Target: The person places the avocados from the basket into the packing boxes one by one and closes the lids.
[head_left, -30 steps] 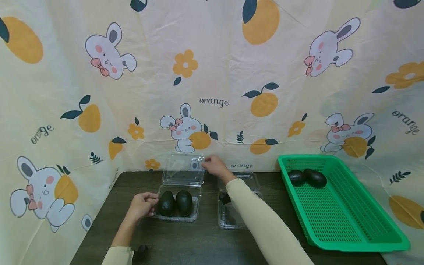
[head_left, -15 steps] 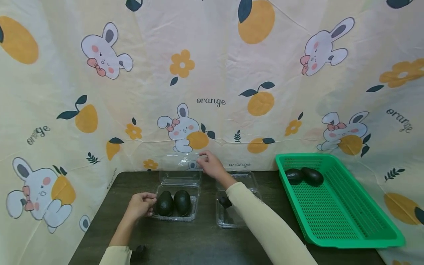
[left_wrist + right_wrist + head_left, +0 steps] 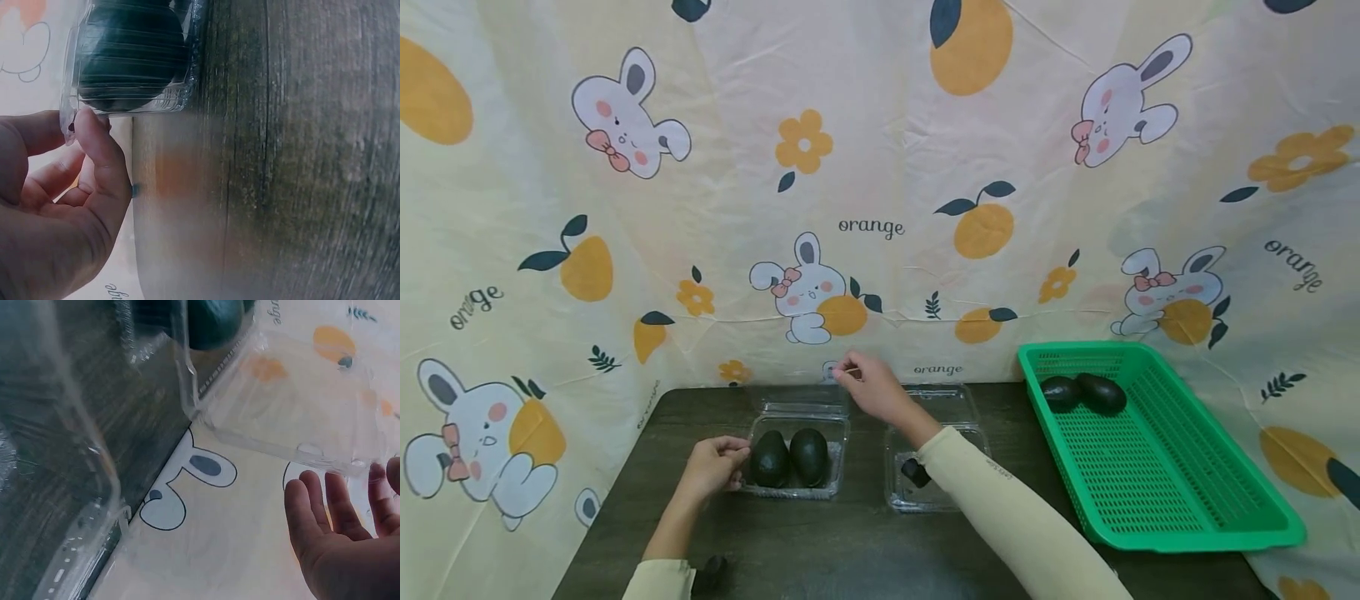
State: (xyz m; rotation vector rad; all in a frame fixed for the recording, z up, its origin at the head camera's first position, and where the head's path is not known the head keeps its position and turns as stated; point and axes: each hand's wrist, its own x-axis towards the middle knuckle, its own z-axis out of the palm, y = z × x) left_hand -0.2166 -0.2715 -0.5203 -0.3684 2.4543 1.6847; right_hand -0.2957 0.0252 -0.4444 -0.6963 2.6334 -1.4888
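Two dark green avocados sit side by side in the base of a clear plastic clamshell box, left of the table's middle. My left hand pinches the box's left rim between thumb and fingertips, plain in the left wrist view. Behind the avocados rises the box's hinged clear lid, tilted and hard to see in the head view. My right hand pinches the lid's outer corner with thumb and index finger; its other fingers are loosely bent.
A second clear clamshell box stands open to the right, partly behind my right forearm. Farther right is a green plastic basket with two dark avocados at its far left. A printed cloth hangs behind the dark table.
The lid has tipped forward from near upright, my right hand moving slightly left with it. My left hand keeps its hold on the rim. The head view has shifted a little.
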